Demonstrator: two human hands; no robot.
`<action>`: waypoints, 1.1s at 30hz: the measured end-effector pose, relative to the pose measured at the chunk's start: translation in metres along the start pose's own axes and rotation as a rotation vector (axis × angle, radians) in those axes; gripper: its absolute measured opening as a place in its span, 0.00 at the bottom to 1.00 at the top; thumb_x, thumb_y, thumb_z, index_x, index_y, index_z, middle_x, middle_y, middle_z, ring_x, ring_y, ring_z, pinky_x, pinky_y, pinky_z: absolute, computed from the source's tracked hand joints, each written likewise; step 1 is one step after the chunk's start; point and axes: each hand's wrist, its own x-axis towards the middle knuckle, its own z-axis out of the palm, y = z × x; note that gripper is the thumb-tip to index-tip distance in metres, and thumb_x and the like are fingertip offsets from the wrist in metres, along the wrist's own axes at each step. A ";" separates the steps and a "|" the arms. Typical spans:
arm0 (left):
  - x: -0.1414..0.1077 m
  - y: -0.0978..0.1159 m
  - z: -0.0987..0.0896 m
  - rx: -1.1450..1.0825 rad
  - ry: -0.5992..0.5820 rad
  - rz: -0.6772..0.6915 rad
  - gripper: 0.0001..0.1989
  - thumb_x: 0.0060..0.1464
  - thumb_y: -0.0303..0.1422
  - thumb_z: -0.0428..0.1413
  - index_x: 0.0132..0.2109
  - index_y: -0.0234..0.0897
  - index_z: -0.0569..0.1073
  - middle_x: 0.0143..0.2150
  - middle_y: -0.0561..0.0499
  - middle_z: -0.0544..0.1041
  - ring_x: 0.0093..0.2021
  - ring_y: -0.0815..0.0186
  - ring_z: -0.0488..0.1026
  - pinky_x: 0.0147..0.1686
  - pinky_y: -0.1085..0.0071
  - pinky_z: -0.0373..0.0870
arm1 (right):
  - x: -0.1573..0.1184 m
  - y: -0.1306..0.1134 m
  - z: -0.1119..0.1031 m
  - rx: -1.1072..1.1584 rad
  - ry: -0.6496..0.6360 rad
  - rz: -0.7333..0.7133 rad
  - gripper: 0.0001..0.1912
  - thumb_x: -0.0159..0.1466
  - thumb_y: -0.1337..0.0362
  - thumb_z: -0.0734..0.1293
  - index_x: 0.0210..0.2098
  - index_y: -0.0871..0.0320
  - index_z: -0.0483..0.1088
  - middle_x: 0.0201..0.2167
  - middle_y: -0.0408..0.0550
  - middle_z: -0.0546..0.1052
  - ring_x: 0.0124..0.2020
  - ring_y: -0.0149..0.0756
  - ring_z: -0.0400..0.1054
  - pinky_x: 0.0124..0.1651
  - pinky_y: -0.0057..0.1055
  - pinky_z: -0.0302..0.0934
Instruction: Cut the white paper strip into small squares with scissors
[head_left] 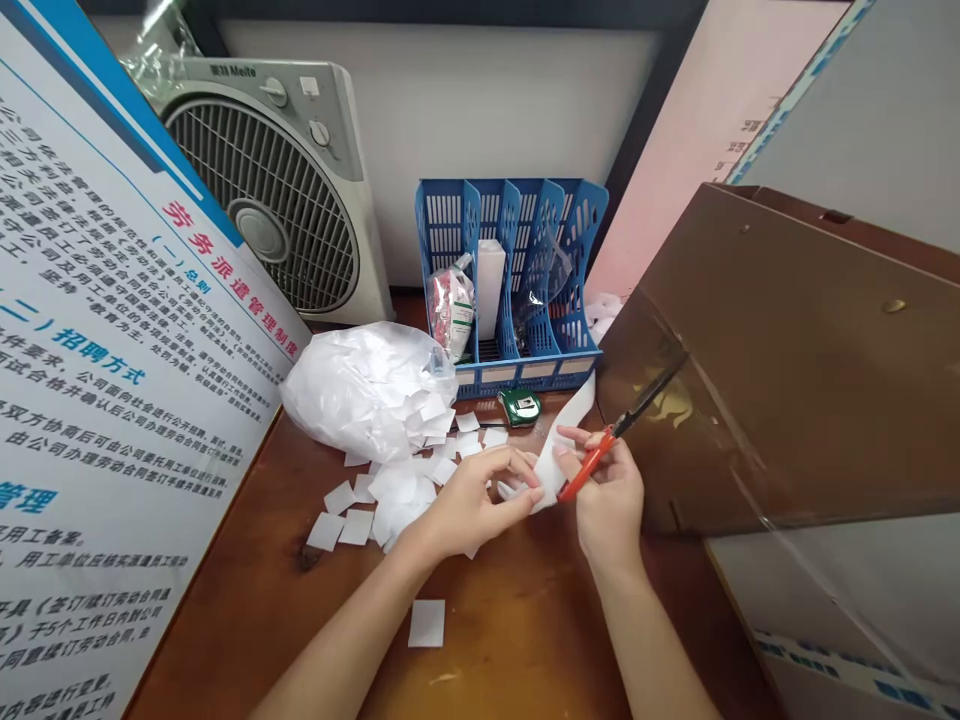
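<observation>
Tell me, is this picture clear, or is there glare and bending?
Head view: evenly lit and mostly sharp; straight edges bow outward, like the poster; glare glints on the brown board; the scissors in the right hand look slightly soft.

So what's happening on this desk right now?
A person sits at a wooden desk. The right hand grips red-handled scissors, while the left hand pinches the near end of a white strip. Small white squares lie in a loose pile beside a white plastic bag. A blue file rack and a fan stand behind.
</observation>
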 end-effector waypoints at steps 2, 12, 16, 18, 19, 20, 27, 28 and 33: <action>-0.001 -0.001 -0.008 -0.018 -0.036 -0.045 0.08 0.63 0.35 0.59 0.39 0.35 0.73 0.42 0.48 0.78 0.41 0.65 0.73 0.42 0.70 0.67 | 0.014 -0.002 0.006 0.021 0.020 -0.082 0.20 0.54 0.64 0.78 0.36 0.56 0.63 0.43 0.50 0.80 0.37 0.35 0.73 0.35 0.29 0.67; -0.026 -0.016 -0.038 -0.181 -0.145 -0.158 0.10 0.63 0.37 0.60 0.38 0.35 0.71 0.39 0.49 0.76 0.40 0.66 0.71 0.44 0.70 0.65 | 0.031 0.005 0.010 0.041 0.219 -0.291 0.20 0.55 0.67 0.79 0.37 0.57 0.63 0.38 0.45 0.78 0.38 0.33 0.74 0.41 0.29 0.69; -0.029 -0.020 -0.033 -0.441 -0.125 -0.204 0.12 0.66 0.39 0.57 0.41 0.37 0.65 0.39 0.46 0.79 0.40 0.65 0.72 0.40 0.70 0.65 | 0.016 0.004 0.009 0.006 0.145 -0.280 0.18 0.58 0.63 0.77 0.37 0.57 0.64 0.37 0.46 0.78 0.22 0.29 0.70 0.24 0.27 0.65; -0.030 -0.020 -0.029 -0.428 -0.095 -0.191 0.12 0.66 0.39 0.58 0.41 0.36 0.66 0.40 0.46 0.78 0.41 0.64 0.71 0.42 0.69 0.65 | 0.003 0.004 0.013 -0.004 0.035 -0.243 0.17 0.59 0.62 0.77 0.36 0.58 0.64 0.38 0.48 0.79 0.20 0.29 0.68 0.23 0.28 0.64; -0.031 -0.019 -0.027 -0.403 -0.100 -0.181 0.11 0.65 0.39 0.58 0.41 0.36 0.67 0.41 0.47 0.77 0.42 0.64 0.71 0.43 0.69 0.66 | -0.004 0.005 0.015 -0.009 -0.026 -0.211 0.17 0.59 0.62 0.77 0.35 0.57 0.64 0.39 0.50 0.80 0.21 0.28 0.68 0.24 0.27 0.65; -0.033 -0.019 -0.024 -0.386 -0.112 -0.167 0.11 0.65 0.38 0.58 0.41 0.36 0.68 0.40 0.47 0.76 0.41 0.64 0.71 0.44 0.68 0.66 | -0.012 0.005 0.018 -0.015 -0.085 -0.172 0.17 0.58 0.63 0.77 0.35 0.57 0.64 0.40 0.50 0.81 0.21 0.28 0.68 0.24 0.26 0.65; -0.045 -0.014 -0.029 -0.399 -0.195 -0.222 0.11 0.63 0.36 0.60 0.36 0.35 0.70 0.44 0.49 0.73 0.40 0.68 0.70 0.42 0.71 0.65 | -0.023 0.006 0.022 -0.073 -0.151 -0.180 0.14 0.59 0.71 0.75 0.33 0.57 0.65 0.37 0.45 0.80 0.39 0.32 0.75 0.39 0.26 0.68; -0.046 -0.014 -0.031 -0.405 -0.219 -0.220 0.10 0.62 0.35 0.61 0.36 0.34 0.71 0.48 0.48 0.73 0.43 0.67 0.70 0.45 0.70 0.65 | -0.019 0.006 0.020 -0.050 -0.128 -0.193 0.14 0.59 0.71 0.75 0.34 0.57 0.65 0.37 0.46 0.79 0.41 0.34 0.76 0.42 0.27 0.68; -0.044 -0.017 -0.032 -0.473 -0.321 -0.293 0.08 0.61 0.34 0.63 0.37 0.34 0.73 0.39 0.48 0.76 0.39 0.67 0.73 0.43 0.71 0.67 | -0.002 0.008 0.012 0.041 0.017 -0.204 0.16 0.57 0.71 0.77 0.35 0.58 0.65 0.39 0.49 0.80 0.40 0.35 0.76 0.41 0.29 0.67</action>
